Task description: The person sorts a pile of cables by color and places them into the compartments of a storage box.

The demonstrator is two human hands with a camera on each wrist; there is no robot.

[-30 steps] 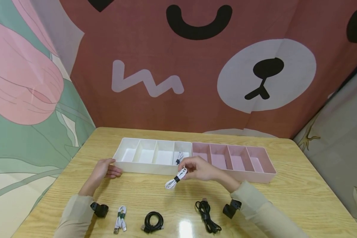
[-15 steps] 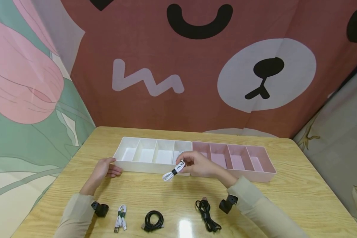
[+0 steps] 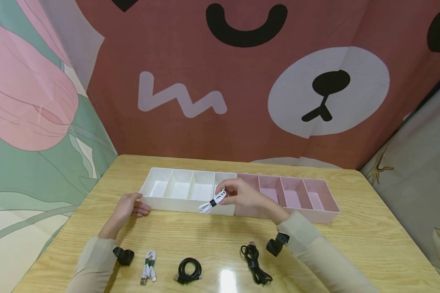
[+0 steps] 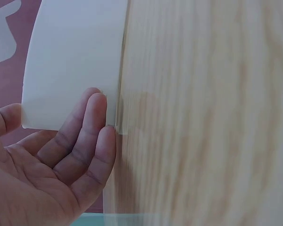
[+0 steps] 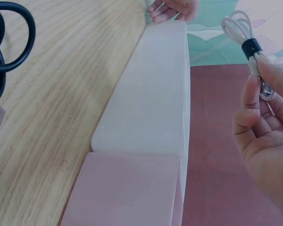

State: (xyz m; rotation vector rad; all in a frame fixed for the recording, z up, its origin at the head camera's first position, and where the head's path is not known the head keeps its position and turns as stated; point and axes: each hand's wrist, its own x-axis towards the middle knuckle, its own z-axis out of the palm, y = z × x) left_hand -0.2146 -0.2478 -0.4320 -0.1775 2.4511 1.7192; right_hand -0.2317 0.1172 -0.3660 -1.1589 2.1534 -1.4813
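Your right hand, thumb and fingers pinching, hangs by the right end of the white tray, your left hand loosely bent and touching its left end, the pinched black-tied white cable slanting leftward near its front edge, looped end away from your right.

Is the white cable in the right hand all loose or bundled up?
Bundled up. The white cable is folded into loops, with a black band wrapped around them, and the right hand pinches one end.
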